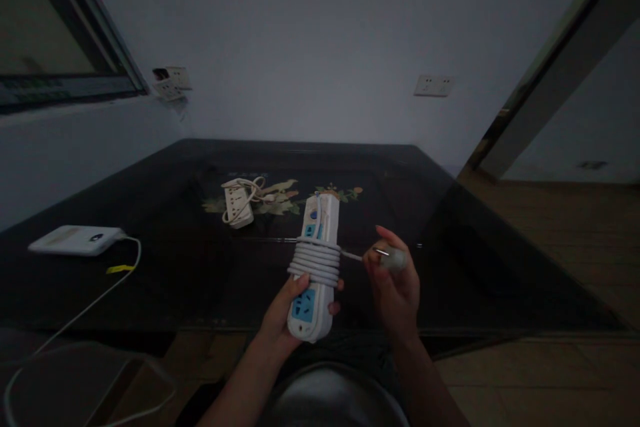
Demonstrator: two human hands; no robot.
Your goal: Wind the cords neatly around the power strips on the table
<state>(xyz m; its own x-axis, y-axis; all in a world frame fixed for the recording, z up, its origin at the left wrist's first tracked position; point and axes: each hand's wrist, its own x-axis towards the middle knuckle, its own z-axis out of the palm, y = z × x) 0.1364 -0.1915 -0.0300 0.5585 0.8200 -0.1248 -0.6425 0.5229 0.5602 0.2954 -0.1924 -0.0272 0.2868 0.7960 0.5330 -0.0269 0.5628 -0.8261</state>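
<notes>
A white power strip (pixel 325 213) with blue sockets is tilted up above the front of the dark table. My left hand (pixel 287 303) is closed around its lower part, thumb on the near face and fingertips showing along the right edge. Several turns of the strip's white cord (pixel 315 260) wrap around its middle. From these coils a short length runs right to the plug (pixel 393 258), whose metal prongs point left. My right hand (pixel 400 287) grips that plug between thumb and fingers, apart from the strip.
A smaller white power strip (pixel 239 203) with its cord bundled lies on the dark glossy table (pixel 170 187). At the left rests a white power bank-like device (pixel 75 240) with a cable (pixel 95 303) hanging over the front edge. Wall sockets (pixel 433 85) are behind.
</notes>
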